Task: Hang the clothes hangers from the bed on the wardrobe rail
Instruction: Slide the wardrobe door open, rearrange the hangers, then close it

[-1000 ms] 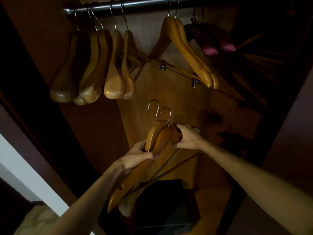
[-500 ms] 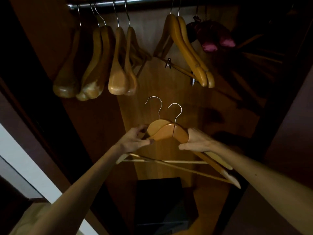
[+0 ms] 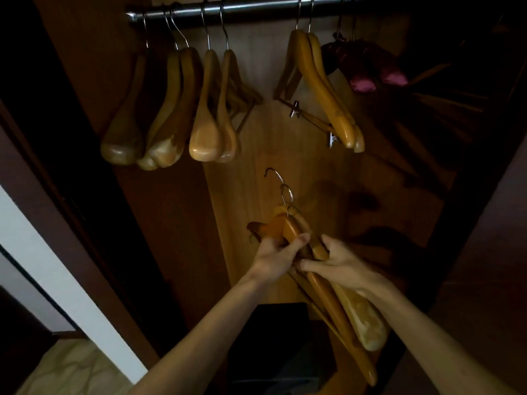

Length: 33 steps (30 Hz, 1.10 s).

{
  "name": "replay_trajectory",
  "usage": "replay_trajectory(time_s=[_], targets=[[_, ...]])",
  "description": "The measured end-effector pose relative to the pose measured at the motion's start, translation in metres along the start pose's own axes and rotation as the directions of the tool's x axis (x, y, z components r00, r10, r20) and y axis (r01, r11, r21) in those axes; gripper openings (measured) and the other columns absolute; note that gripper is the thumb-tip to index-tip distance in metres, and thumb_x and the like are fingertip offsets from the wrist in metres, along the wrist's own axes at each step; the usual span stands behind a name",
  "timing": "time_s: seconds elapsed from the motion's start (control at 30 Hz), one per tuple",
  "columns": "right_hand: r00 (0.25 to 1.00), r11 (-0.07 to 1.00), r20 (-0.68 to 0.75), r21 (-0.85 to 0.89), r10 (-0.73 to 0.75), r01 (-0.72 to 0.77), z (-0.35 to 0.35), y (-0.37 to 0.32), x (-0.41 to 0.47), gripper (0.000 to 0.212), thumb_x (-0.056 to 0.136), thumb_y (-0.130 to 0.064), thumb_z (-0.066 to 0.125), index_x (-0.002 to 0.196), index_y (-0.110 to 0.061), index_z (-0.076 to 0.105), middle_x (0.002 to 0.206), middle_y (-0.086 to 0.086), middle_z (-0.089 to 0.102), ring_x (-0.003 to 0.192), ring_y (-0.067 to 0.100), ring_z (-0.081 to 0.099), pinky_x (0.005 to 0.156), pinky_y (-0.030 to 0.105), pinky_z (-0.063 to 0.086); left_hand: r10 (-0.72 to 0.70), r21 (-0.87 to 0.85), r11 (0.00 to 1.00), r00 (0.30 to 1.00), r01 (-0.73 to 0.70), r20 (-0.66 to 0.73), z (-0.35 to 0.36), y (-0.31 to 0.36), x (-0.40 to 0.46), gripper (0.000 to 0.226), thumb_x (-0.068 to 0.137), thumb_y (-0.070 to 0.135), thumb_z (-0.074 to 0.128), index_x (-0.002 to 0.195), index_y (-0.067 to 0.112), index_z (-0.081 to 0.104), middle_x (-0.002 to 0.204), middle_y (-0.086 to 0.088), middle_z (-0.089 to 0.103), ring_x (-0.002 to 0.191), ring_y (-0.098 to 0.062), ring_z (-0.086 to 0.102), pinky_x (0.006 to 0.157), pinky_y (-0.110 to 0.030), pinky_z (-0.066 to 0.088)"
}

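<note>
I hold two wooden hangers [image 3: 339,297] together inside the wardrobe, below the metal rail [image 3: 256,7]. Their metal hooks [image 3: 281,186] point up and overlap. My left hand [image 3: 278,256] grips the upper shoulders near the hooks. My right hand [image 3: 339,265] grips the same pair just to the right, and the long arms of the hangers slant down to the lower right under my forearm. The pair hangs well below the rail, roughly under the gap between the two hung groups.
Several wooden hangers [image 3: 171,109] hang at the rail's left end, two clip hangers [image 3: 322,92] further right, and dark padded ones with pink tips [image 3: 370,72] beyond. A black box [image 3: 279,346] sits on the wardrobe floor. The dark door frame [image 3: 71,195] stands at left.
The two hangers were spread flat and broadside between my hands; now they are turned edge-on and pressed together, hooks overlapping, and my hands have come close to each other.
</note>
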State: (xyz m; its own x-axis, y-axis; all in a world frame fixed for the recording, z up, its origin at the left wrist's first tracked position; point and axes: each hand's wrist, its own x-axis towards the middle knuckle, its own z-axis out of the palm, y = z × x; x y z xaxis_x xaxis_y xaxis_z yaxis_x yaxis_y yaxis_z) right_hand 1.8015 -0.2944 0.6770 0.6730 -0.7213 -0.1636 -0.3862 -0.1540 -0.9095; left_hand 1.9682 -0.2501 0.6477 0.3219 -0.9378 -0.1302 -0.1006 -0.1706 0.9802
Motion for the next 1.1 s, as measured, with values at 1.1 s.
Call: replay_trajectory(time_s=[1.1], targets=[[0.844, 0.923, -0.486, 0.17, -0.226, 0.345, -0.074, -0.226, 0.094, 0.046, 0.094, -0.049, 0.06, 0.103, -0.006, 0.073, 0.063, 0.001, 0.073, 0.061, 0.015, 0.071, 0.072, 0.033, 0.056, 0.291, 0.255, 0.937, 0.935, -0.236, -0.203, -0.123, 0.309, 0.085, 0.038, 0.097, 0.053, 0.051, 0.095, 0.017, 0.064, 0.071, 0.002, 0.071, 0.053, -0.009, 0.046, 0.057, -0.023, 0.039]])
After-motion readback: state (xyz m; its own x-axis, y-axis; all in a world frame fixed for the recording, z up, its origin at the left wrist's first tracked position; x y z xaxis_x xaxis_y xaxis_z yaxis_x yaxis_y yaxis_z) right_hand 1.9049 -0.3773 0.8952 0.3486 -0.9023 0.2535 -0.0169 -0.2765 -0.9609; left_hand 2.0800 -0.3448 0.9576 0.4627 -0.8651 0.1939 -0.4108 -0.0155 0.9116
